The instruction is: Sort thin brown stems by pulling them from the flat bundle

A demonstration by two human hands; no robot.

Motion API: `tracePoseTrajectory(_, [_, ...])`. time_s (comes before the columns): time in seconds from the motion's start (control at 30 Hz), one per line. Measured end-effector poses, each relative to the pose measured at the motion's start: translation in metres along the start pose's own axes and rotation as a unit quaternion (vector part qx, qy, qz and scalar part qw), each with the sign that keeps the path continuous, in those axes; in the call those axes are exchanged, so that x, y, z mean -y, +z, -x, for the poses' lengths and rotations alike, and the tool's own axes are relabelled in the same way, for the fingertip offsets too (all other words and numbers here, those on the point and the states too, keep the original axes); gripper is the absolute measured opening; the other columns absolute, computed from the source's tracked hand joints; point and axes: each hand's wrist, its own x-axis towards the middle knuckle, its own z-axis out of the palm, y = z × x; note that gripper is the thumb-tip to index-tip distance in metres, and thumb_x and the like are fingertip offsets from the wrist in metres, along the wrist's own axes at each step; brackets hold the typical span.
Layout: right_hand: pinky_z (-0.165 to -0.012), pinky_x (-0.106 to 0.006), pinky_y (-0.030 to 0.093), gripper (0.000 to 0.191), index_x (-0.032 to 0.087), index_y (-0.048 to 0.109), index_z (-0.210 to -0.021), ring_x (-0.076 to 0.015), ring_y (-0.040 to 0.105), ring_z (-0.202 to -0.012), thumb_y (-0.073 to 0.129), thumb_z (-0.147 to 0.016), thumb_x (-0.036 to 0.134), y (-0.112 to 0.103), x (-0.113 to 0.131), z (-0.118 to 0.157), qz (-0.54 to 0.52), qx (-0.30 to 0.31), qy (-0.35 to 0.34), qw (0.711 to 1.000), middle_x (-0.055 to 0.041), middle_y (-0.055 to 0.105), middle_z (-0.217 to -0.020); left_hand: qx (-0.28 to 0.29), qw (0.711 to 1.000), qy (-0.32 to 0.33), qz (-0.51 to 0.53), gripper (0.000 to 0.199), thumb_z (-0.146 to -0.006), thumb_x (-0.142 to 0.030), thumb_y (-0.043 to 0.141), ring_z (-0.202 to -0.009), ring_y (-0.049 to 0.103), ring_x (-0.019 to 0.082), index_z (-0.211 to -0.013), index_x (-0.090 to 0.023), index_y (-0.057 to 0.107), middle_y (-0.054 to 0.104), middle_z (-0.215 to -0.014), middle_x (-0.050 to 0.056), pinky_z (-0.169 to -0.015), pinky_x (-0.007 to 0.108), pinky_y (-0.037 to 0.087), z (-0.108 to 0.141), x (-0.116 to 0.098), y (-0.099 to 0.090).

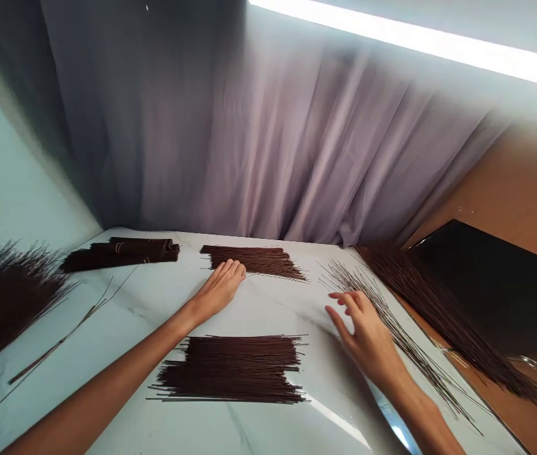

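Fingers (237,270) of the left hand (211,296) are curled at the near edge of the far stack (259,258); whether any stick is pinched cannot be told. Right hand (370,338) is held open, nothing grasped, thumb and fingertips parted beside the loose sticks (404,341).

Dark thin sticks are laid on the white counter (259,309): the far stack under the left fingertips, the near stack (235,370) between the forearms, both roughly crosswise. Ends are uneven in both stacks, with a few sticks poking out.

For good handling, light pressure is judged best, so sticks are not rolled or snapped. Ends would be evened more safely with both palms than with one fingertip. Loose sticks should be lifted in small amounts, as crossed tips could be snagged.

Tied bundles (143,249) are set at the back left, a big pile (7,309) at the far left, with stray strands (62,341) nearby. At the right, a long pile (424,303) is laid beside a black panel (500,284). Reach is bounded at the back by the curtain (249,139). Near stack could be brushed by the left forearm.
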Motion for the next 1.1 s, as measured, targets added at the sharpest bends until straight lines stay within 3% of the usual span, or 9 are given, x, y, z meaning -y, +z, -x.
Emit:
tracePoseTrajectory(0.1, [-0.082,-0.039,0.053,0.032,0.021,0.059,-0.125,-0.0252,0.063,-0.098,0.047,-0.103,0.041,0.005,0.032,0.003,-0.07,-0.007,-0.057,0.996,-0.012,0.059,-0.113,0.0,1.0,0.008,0.009,0.025,-0.106,-0.014,0.032,-0.092,0.057,0.025,-0.094,-0.019,0.053,0.059,-0.097,0.006,-0.086,0.043,0.048,0.028,-0.025,-0.017])
tracePoseTrajectory(0.17, [-0.082,-0.038,0.053,0.031,0.022,0.058,-0.127,-0.0237,0.064,-0.095,0.049,-0.103,0.039,0.005,0.056,0.007,-0.147,0.003,-0.052,0.988,-0.0107,0.062,-0.111,0.012,0.999,0.01,0.03,0.027,-0.105,-0.009,0.029,-0.083,0.057,0.021,-0.093,-0.022,0.049,0.057,-0.093,0.003,-0.08,0.038,0.048,0.052,-0.043,-0.024])
tracePoseTrajectory(0.3, [-0.063,-0.027,0.053,0.029,0.022,0.06,-0.121,-0.0176,0.064,-0.076,0.044,-0.106,0.041,0.003,0.102,0.016,-0.345,0.068,0.087,0.932,-0.0034,0.066,-0.089,0.032,0.985,-0.038,0.164,0.024,-0.104,-0.01,0.03,-0.078,0.059,0.018,-0.096,-0.025,0.047,0.055,-0.094,0.0,-0.073,0.033,0.048,0.091,-0.071,-0.032])
tracePoseTrajectory(0.37, [-0.058,-0.026,0.051,0.028,0.022,0.063,-0.111,-0.0165,0.063,-0.07,0.043,-0.106,0.041,0.003,0.114,0.019,-0.374,0.083,0.114,0.917,-0.0021,0.065,-0.083,0.059,0.972,-0.062,0.217,0.024,-0.105,-0.013,0.029,-0.079,0.06,0.017,-0.098,-0.026,0.047,0.054,-0.096,0.0,-0.074,0.032,0.048,0.101,-0.077,-0.033])
tracePoseTrajectory(0.5, [-0.072,-0.033,0.051,0.017,0.021,0.063,-0.107,-0.0191,0.061,-0.08,0.05,-0.103,0.032,0.004,0.104,0.017,-0.277,0.062,-0.011,0.959,-0.005,0.066,-0.093,0.052,0.946,-0.132,0.291,0.027,-0.109,-0.021,0.02,-0.083,0.061,0.017,-0.102,-0.028,0.044,0.055,-0.098,0.0,-0.077,0.031,0.048,0.106,-0.076,-0.033])
tracePoseTrajectory(0.6, [-0.08,-0.037,0.051,0.014,0.024,0.061,-0.112,-0.0227,0.059,-0.095,0.05,-0.103,0.024,0.002,0.087,0.016,-0.219,0.096,-0.061,0.969,-0.0067,0.066,-0.104,0.045,0.946,-0.174,0.271,0.026,-0.11,-0.029,0.02,-0.08,0.061,0.018,-0.107,-0.029,0.045,0.055,-0.092,-0.001,-0.073,0.032,0.047,0.107,-0.071,-0.034])
tracePoseTrajectory(0.8, [-0.082,-0.04,0.051,0.015,0.025,0.063,-0.109,-0.0245,0.057,-0.096,0.051,-0.102,0.02,0.01,0.077,0.016,-0.165,0.178,-0.09,0.966,-0.0069,0.065,-0.104,0.039,0.975,-0.142,0.167,0.025,-0.11,-0.033,0.028,-0.07,0.056,0.019,-0.111,-0.032,0.053,0.052,-0.075,-0.004,-0.065,0.032,0.039,0.108,-0.07,-0.037])
tracePoseTrajectory(0.97, [-0.077,-0.039,0.049,0.017,0.023,0.06,-0.094,-0.0236,0.057,-0.087,0.047,-0.102,0.016,0.014,0.083,0.015,-0.128,0.175,-0.084,0.973,-0.0061,0.065,-0.095,0.033,0.963,-0.14,0.228,0.03,-0.11,-0.029,0.024,-0.074,0.057,0.018,-0.102,-0.028,0.053,0.055,-0.081,-0.003,-0.069,0.032,0.042,0.111,-0.069,-0.033])
tracePoseTrajectory(1.1, [-0.072,-0.034,0.048,0.017,0.023,0.054,-0.092,-0.0218,0.056,-0.083,0.043,-0.103,0.015,0.015,0.086,0.016,-0.103,0.159,-0.098,0.977,-0.0065,0.063,-0.095,0.01,0.957,-0.128,0.259,0.029,-0.11,-0.026,0.026,-0.084,0.059,0.018,-0.096,-0.026,0.051,0.059,-0.092,-0.001,-0.077,0.034,0.044,0.111,-0.069,-0.031])
